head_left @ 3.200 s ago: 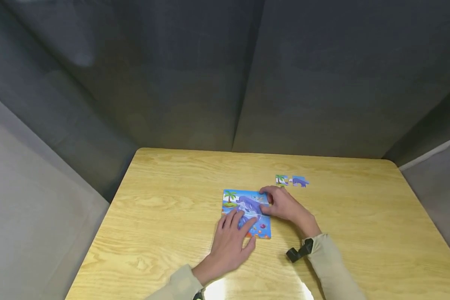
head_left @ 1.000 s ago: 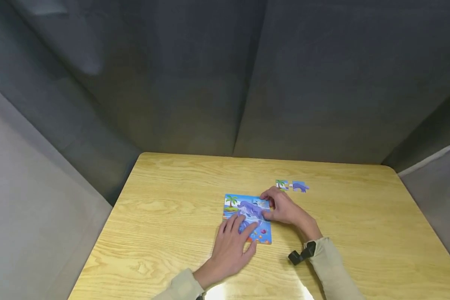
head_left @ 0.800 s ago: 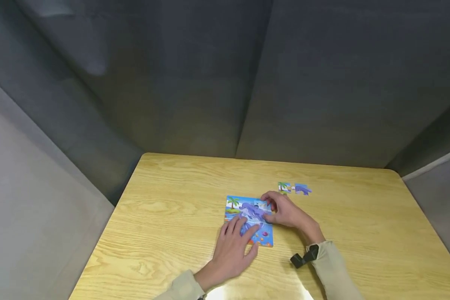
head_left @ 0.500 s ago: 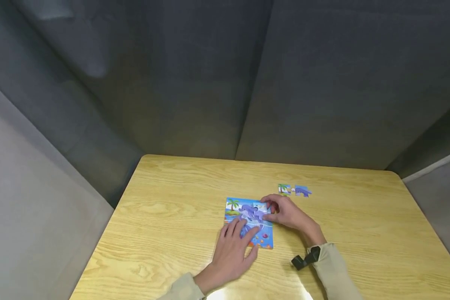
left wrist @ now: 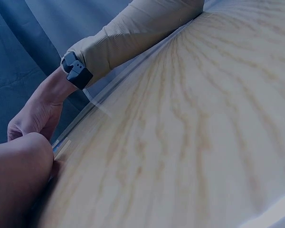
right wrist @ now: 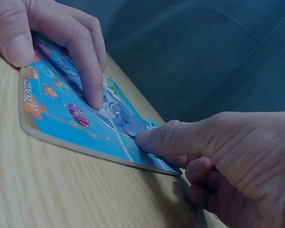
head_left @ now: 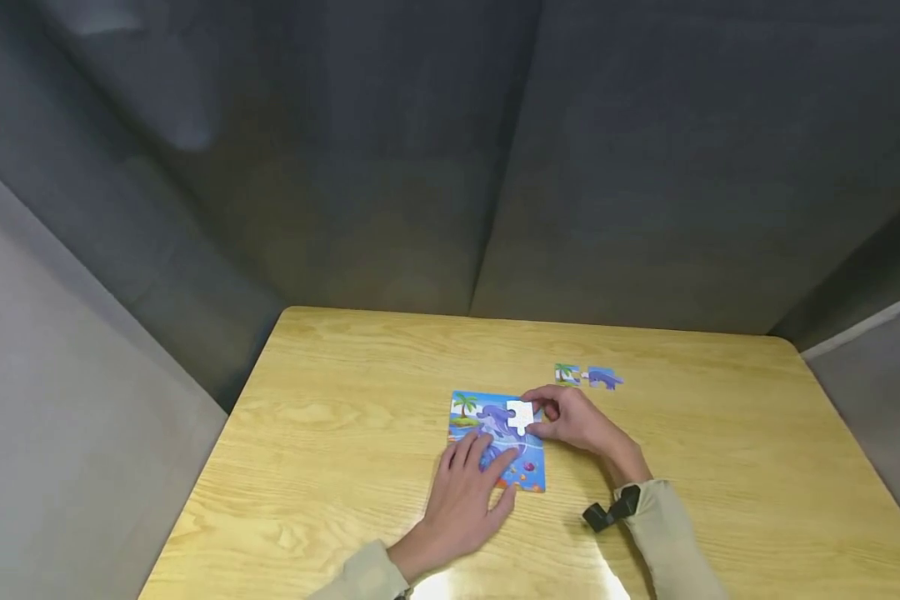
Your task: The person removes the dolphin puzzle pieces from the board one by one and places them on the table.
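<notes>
- Working a jigsaw piece (head_left: 521, 416) at the upper right of the dolphin puzzle (head_left: 535, 477) appears to be the step in hand; whether it is being lifted out or fitted in, one moment cannot settle.
- The right hand (head_left: 576, 421) has its thumb and forefinger drawn close together and seems to pinch the piece by its right side.
- The piece looks white in the head view, perhaps from glare on a tilted face, so its print cannot be read there.
- The left hand (head_left: 461, 508) grips nothing; its spread fingers rest on the lower left of the puzzle.
- A palm-tree piece (head_left: 567, 374) and a dolphin piece (head_left: 603, 377) lie beyond the puzzle on the wooden table (head_left: 345, 400).
- The next move likely calls for a steady left hand and a light pinch, so that neighbouring parts stay put.
</notes>
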Available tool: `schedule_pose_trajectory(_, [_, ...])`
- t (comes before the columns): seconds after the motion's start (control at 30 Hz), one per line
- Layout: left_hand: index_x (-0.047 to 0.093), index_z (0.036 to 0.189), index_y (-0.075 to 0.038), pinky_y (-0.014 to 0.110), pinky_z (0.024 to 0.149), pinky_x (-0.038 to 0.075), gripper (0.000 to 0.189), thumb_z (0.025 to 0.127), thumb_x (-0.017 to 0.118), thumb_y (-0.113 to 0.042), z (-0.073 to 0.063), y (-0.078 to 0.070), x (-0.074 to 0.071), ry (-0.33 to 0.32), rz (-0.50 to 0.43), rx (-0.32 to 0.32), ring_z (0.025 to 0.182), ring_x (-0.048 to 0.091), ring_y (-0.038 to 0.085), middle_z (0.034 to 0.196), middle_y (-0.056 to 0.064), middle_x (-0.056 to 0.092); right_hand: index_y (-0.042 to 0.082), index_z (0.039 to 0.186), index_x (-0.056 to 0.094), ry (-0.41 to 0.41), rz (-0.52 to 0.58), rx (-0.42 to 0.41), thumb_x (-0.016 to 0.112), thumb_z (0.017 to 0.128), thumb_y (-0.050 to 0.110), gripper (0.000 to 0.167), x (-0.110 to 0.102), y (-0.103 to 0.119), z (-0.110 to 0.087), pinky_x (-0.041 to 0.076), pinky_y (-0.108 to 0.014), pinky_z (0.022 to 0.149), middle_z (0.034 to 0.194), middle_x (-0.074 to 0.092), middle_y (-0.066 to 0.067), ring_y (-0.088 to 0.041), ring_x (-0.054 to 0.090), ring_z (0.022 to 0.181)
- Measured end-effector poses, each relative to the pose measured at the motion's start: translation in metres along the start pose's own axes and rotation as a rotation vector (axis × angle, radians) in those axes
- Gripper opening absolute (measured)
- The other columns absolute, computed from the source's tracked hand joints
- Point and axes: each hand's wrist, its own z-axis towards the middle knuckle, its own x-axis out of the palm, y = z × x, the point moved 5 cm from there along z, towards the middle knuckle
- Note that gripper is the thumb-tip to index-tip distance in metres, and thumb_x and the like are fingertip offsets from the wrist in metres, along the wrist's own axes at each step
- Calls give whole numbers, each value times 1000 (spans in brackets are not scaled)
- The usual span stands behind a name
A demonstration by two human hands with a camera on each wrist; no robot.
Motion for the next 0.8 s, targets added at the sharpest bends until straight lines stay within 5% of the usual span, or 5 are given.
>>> schedule_pose_trajectory(0.23, [47,156,-36,54,116,31,52,107,42,-52,2,1,-1,-9,-11,-4,153,28,32,157,4,41,4,119,73,-5,-29,9,89,79,10,43,2,-3,5,40,-22,55,77,61,0,-8,47,62])
schedule_pose_trajectory(0.8, [49,154,-36,55,116,31,51,106,42,-53,7,6,2,-7,-22,-2,152,30,33,156,5,44,4,107,74,-124,-135,-188,88,74,13,38,7,-10,12,44,-22,59,89,59,-5,-16,55,69])
